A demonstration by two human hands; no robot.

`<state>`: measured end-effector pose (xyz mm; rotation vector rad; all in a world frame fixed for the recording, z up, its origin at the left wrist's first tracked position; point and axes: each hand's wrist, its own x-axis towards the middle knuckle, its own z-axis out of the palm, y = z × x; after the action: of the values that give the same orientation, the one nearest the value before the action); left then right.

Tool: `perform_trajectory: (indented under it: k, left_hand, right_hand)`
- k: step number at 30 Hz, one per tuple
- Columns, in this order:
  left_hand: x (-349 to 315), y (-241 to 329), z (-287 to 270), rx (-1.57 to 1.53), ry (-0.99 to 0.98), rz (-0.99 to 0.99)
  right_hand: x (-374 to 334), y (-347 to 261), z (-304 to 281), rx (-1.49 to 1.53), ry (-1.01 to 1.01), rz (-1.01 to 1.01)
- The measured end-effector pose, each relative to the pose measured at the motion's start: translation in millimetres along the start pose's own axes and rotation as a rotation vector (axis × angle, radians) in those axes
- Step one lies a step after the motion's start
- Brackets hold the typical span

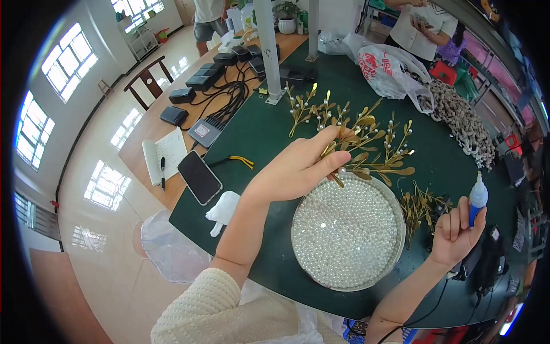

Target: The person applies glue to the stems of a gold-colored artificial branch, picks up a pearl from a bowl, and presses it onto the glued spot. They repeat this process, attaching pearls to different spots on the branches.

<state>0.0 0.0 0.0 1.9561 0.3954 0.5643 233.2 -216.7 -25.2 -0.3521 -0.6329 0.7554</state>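
Note:
My left hand [301, 163] reaches over the table with thumb and fingers closed around a gold leaf sprig [362, 143]; the grip itself is partly hidden behind the hand. Several more gold sprigs dotted with pearl beads [299, 109] lie just beyond. Below the hand stands a round tray [401, 229] full of loose white pearl beads [349, 235]. In my right hand [458, 232], off to the right, is a slim blue glue bottle [478, 200] with a pale nozzle pointing up. Bare gold sprigs [417, 207] lie between the tray and that hand.
Left of my forearm lie a phone [200, 178], a white glue-gun-shaped object [223, 209] and a notebook with a pen [163, 163]. Black adapters and cables [209, 74] crowd the far left. A metal post [268, 51], plastic bag [392, 71] and chain pile [461, 117] stand beyond.

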Motion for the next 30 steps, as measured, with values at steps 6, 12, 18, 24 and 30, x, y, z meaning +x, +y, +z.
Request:
perform_trajectory:
  k: [6, 12, 18, 24, 30]
  left_hand:
    - [-1, -1, -2, 0.021, -0.002, 0.029]
    - [0, 1, -2, 0.000, 0.012, 0.024]
    - [-3, -2, -8, 0.029, -0.005, 0.006]
    - [-5, 0, -11, 0.044, 0.006, 0.008]
    - [-10, 1, -16, 0.071, -0.001, 0.002]
  right_hand:
    - [2, 4, 8, 0.000, 0.065, -0.050]
    - [3, 1, 4, 0.066, -0.022, -0.001]
    - [3, 0, 8, 0.099, 0.021, -0.016]
    - [0, -7, 5, 0.088, 0.051, -0.041]
    - [3, -1, 12, 0.120, -0.036, -0.024]
